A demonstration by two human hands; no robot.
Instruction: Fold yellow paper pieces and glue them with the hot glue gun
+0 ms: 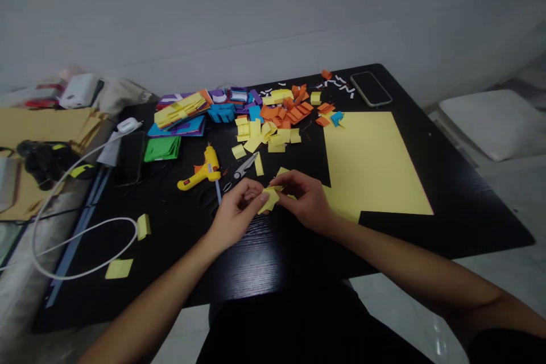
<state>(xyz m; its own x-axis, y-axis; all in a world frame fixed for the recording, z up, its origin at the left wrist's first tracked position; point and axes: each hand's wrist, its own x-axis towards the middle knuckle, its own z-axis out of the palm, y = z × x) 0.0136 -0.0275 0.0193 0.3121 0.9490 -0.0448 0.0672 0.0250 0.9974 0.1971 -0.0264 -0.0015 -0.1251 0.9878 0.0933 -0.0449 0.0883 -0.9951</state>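
Between my two hands, above the front middle of the black table, is a small piece of yellow paper (269, 200). My left hand (239, 207) pinches its left side, thumb on top. At its right edge, the fingers of my right hand (305, 200) are closed on the same paper. Just beyond my left hand lie scissors (246, 165) with dark handles, partly hidden. A yellow glue gun (205, 170) rests to their left. Large yellow paper sheets (377, 165) lie right of my right hand. Folded yellow paper pieces (253, 133) are heaped beyond the hands.
Orange paper pieces (290, 111) and stacked coloured papers (183, 111) lie toward the back of the table (298, 256). A phone (370, 89) is at the back right. On the left, a white cable (85, 235) loops near a loose yellow slip (119, 268). A pale stool (495, 122) stands right.
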